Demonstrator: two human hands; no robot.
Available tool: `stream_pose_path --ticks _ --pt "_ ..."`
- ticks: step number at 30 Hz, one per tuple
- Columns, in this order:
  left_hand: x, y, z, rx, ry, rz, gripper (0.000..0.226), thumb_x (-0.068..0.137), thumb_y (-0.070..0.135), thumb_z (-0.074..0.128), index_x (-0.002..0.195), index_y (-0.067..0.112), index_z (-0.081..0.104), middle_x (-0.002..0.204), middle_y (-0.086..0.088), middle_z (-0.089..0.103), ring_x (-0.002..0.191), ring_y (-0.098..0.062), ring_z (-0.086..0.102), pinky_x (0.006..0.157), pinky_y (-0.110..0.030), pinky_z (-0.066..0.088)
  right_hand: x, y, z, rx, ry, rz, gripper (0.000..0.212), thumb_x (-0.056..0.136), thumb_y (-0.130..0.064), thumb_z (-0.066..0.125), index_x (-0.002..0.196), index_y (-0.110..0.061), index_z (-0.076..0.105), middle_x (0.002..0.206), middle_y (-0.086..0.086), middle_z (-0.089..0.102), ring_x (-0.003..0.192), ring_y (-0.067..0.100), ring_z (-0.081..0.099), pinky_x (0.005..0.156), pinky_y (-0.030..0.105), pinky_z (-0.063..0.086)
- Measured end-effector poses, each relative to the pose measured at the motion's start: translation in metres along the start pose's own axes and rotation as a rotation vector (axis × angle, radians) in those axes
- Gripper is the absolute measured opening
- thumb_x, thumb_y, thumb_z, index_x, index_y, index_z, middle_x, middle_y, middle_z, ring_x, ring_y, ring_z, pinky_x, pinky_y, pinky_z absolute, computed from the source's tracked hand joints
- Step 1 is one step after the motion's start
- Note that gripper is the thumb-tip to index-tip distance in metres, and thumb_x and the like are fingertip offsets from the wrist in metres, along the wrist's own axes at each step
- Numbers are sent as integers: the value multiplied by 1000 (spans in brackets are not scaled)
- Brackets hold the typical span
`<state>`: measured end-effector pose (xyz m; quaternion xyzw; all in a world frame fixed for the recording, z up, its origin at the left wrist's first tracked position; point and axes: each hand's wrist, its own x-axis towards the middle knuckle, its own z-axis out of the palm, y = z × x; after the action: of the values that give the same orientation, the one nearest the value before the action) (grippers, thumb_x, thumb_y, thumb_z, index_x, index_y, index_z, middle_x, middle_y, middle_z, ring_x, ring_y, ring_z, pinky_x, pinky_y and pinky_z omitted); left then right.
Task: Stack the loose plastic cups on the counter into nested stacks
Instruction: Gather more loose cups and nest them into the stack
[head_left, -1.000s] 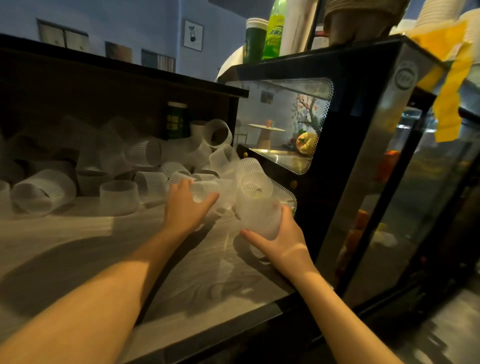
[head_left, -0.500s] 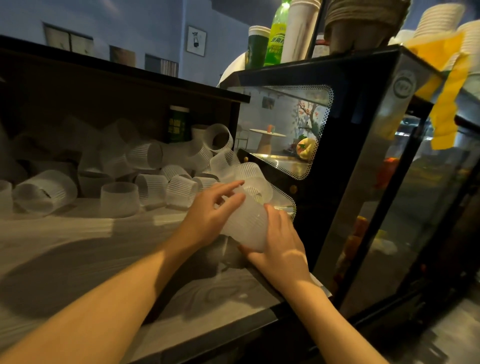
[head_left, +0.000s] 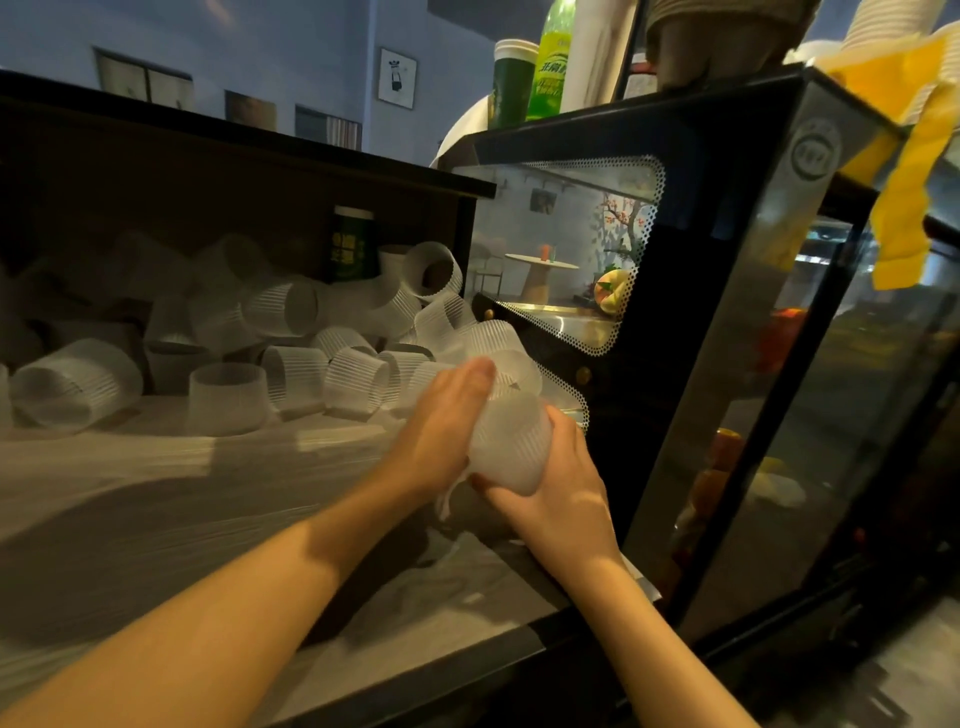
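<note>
Two bare hands meet over the right side of the grey bench (head_left: 156, 499). The right hand (head_left: 563, 486) holds a see-through ribbed plastic cup (head_left: 511, 447) from below and from the right, with its fingers curled round the cup's side. The cup is tilted and is lifted just above the bench. The left hand (head_left: 441, 426) lies on the left side of the same cup, its fingers bent over the top part. I cannot tell how many cups are tucked inside each other there, because the plastic is blurry.

Behind the hands, a big pile of loose cups (head_left: 291, 332) lies on the bench under a dark shelf (head_left: 234, 135). Most of them lie on their sides and lean on each other. One cup (head_left: 228, 397) stands alone with its wide end down, near the front of the pile. A dark green can (head_left: 353, 244) stands at the back of the pile.

Just to the right of the hands is a black glass fridge case (head_left: 727, 312). On top of it stand a green paper cup (head_left: 514, 83) and a green bottle (head_left: 553, 62).
</note>
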<state>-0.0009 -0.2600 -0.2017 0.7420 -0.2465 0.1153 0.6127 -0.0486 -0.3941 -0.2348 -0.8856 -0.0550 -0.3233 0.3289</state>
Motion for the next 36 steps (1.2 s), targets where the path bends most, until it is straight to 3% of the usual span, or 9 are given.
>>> stream_pose_path --ticks 2,4,10,16,20,24,27,32,36 --pt "11 -2 -9 1 161 -70 48 93 60 35 122 28 56 117 5 58 107 -15 57 86 -32 49 1 -1 -1 46 25 46 81 69 -50 81 132 -25 36 122 -9 45 112 13 49 92 37 48" --pt "23 -10 -18 58 248 -145 45 96 54 44 120 20 59 112 1 62 101 -17 60 82 -33 53 0 0 -1 84 37 98 78 70 -54 79 129 -27 36 120 -10 45 110 13 50 89 39 51" --pt "75 -17 -25 103 241 -268 53 94 52 53 103 1 65 99 -19 68 97 -36 65 91 -52 53 -1 3 -1 132 38 226 79 70 -60 75 130 -30 33 118 -9 46 108 15 50 89 43 52" --pt "123 -27 5 238 190 -408 88 81 73 54 138 6 47 137 -15 52 121 -35 53 98 -48 48 2 2 -1 129 41 276 75 68 -64 74 124 -33 36 111 -13 47 101 9 53 85 38 54" --pt "132 -27 16 451 181 -408 97 75 77 58 141 8 43 138 -16 48 122 -37 49 100 -50 46 5 2 -1 130 28 315 76 67 -64 74 125 -33 35 112 -12 47 102 10 53 86 38 54" --pt "131 -33 13 285 250 -358 81 74 69 67 125 7 54 118 -13 59 105 -31 58 90 -48 52 4 2 -3 118 31 317 76 69 -62 74 127 -32 35 114 -11 46 104 11 51 89 38 52" --pt "118 -25 -1 89 304 -249 52 81 60 68 108 16 59 104 -4 61 91 -19 60 81 -37 56 5 3 -3 124 20 304 78 69 -61 74 128 -32 33 115 -12 45 105 11 49 90 37 50" --pt "85 -13 -31 -11 309 -54 65 86 56 60 130 10 49 113 -5 58 97 -23 66 76 -30 59 6 5 -3 149 -2 305 81 69 -61 76 130 -30 32 117 -11 43 109 14 48 92 42 50" --pt "57 -7 -43 94 321 52 62 77 62 57 120 20 44 108 0 56 89 -20 66 78 -35 57 8 7 -3 156 -15 318 84 68 -61 77 130 -29 31 117 -9 44 109 15 49 90 42 51"
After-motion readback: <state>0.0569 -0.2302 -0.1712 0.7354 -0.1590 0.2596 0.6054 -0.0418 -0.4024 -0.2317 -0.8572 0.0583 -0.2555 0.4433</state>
